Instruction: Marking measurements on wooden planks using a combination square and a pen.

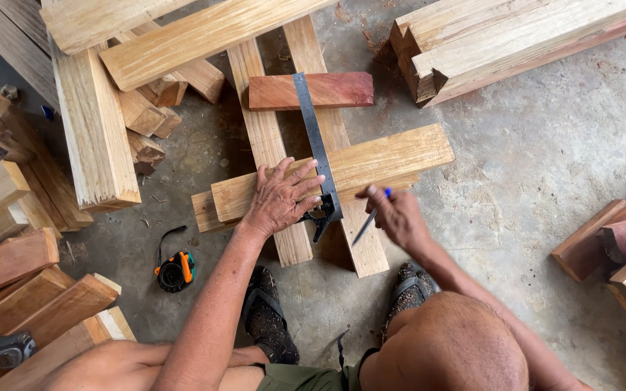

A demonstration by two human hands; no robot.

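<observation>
— Square (318, 145) of metal, where does it lie and what holds it?

— Its long grey blade lies across a pale plank (371, 165), and its dark head sits against the near edge of that plank. The left hand (280, 197) presses it: the fingers (300, 174) are spread wide and flat on the wood, and their tips touch the blade and the head of the square.

— And the other hand?

— The right hand (398, 215) is closed around a pen (372, 217) with a blue cap. The tip of the pen points down and to the left, near the head of the square, over the near edge of the plank. If the tip touches the wood, I cannot tell.

— What is under the plank?

— Two long pale boards (269, 145) lie on the concrete floor (545, 166), and the plank lies across them. Farther away, a short reddish block (342, 89) also lies across these boards, and the far end of the blade rests on it.

— What is around?

— Left of the arm an orange and black tape measure (175, 270) lies on the floor. Stacks of timber (96, 130) are at the left, more beams (487, 43) at the upper right, and reddish pieces (603, 242) at the right edge. The person's sandals (269, 318) stand just below the boards.
</observation>
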